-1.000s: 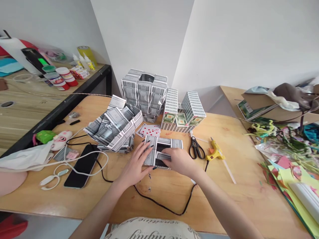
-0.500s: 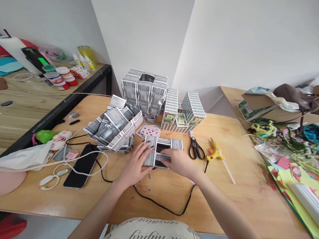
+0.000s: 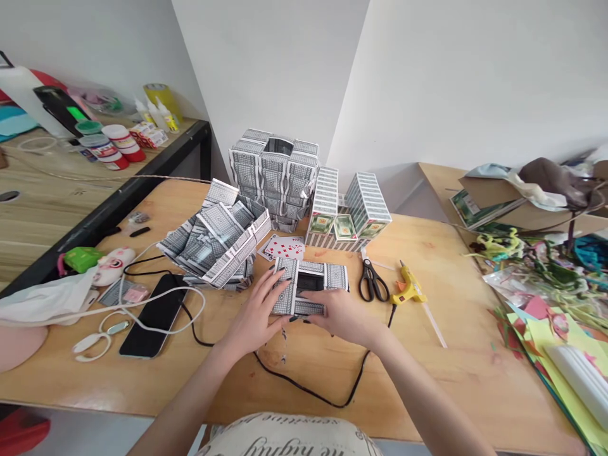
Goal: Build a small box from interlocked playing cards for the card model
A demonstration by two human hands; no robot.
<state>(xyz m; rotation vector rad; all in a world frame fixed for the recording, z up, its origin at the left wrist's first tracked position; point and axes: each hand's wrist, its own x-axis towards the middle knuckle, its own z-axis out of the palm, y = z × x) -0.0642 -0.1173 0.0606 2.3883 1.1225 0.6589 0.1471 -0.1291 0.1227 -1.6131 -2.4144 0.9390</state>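
A small box built of grey-backed playing cards (image 3: 286,296) lies in front of me, with a dark opening in its top. My left hand (image 3: 256,313) holds its left end, fingers laid over the top and thumb at the near side. My right hand (image 3: 349,318) grips the near edge by the opening, pressing a card strip (image 3: 310,308) there; some fingertips are hidden. Behind the box lie loose playing cards (image 3: 286,247) with red pips. A pile of folded card pieces (image 3: 216,234) stands to the left, and a taller playing-card structure (image 3: 274,177) rises at the back.
Boxed card decks (image 3: 365,202) stand at the back. Black scissors (image 3: 373,283) and a yellow glue gun (image 3: 409,285) lie right, its black cable (image 3: 304,389) looping before me. A phone (image 3: 152,320) and white cable lie left. Coloured paper (image 3: 546,342) covers the right edge.
The card strip in the opening has shifted toward me to the box's near edge. My right hand has moved slightly nearer with it, while my left hand stays on the left end.
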